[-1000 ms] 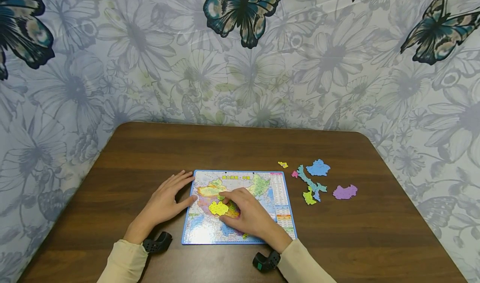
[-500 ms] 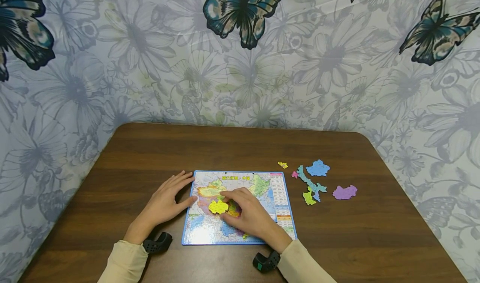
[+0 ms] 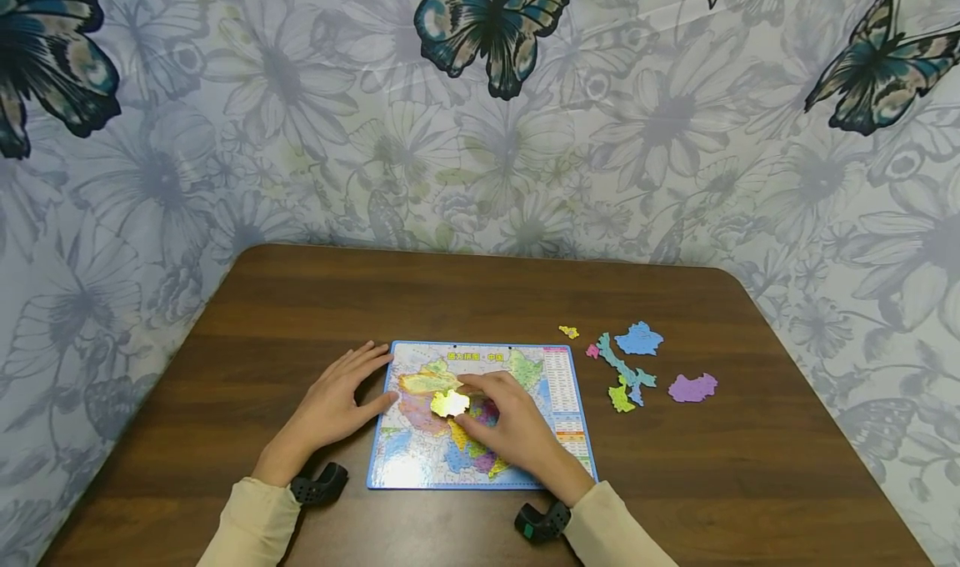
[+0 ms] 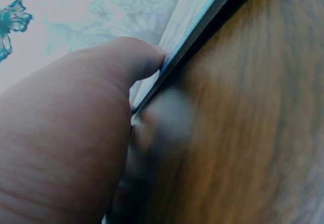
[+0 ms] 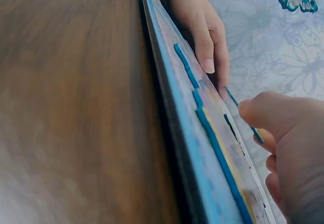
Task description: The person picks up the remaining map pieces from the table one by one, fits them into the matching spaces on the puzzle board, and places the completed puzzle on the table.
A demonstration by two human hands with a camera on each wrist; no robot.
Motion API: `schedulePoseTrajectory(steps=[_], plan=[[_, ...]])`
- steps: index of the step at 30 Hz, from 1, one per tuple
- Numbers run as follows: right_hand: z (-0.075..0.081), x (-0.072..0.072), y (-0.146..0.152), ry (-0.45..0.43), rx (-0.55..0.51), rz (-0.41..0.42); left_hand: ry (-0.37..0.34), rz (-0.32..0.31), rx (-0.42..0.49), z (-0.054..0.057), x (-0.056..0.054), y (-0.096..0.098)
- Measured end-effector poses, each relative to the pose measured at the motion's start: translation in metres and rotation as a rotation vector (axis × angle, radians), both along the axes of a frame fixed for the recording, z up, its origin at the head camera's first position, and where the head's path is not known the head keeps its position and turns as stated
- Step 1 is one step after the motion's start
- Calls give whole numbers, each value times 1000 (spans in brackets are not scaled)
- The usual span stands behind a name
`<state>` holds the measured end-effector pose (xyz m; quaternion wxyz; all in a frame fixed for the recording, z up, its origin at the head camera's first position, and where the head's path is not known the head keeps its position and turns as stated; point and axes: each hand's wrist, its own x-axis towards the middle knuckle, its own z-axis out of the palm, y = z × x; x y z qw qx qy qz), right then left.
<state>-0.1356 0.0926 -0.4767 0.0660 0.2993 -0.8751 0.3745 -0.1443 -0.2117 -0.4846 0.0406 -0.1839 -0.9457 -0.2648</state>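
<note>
A magnetic map puzzle board (image 3: 390, 469) with a blue rim lies flat on the table. My left hand (image 3: 333, 408) rests at its left edge, fingers loosely extended; in the left wrist view the thumb (image 4: 144, 57) touches that edge. Over the board's middle, my right hand (image 3: 517, 425) pinches a yellow puzzle piece (image 3: 442, 405) between thumb and fingers. Glare whitens much of its face. The right wrist view shows the piece (image 5: 231, 96) edge-on, tilted and raised above the board. Several coloured pieces sit in the map, partly hidden beneath my right hand.
Loose pieces lie right of the board: a blue one (image 3: 639, 338), a purple one (image 3: 693, 388), a teal one (image 3: 617, 357), a green one (image 3: 620, 397), a small pink one (image 3: 592, 351) and a small yellow one (image 3: 569, 332). Butterfly-patterned wallpaper (image 3: 300, 158) stands behind the table.
My right hand has shifted slightly right and up with the yellow puzzle piece, which has tilted and now catches the light. More of the map below shows. My left hand stays at the board's edge.
</note>
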Motion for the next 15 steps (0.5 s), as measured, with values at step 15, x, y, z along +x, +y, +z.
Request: schedulePoseTrajectory(steps=[15], plan=[[-1, -1, 4, -65, 41, 39, -3, 0, -3, -1, -1, -1]])
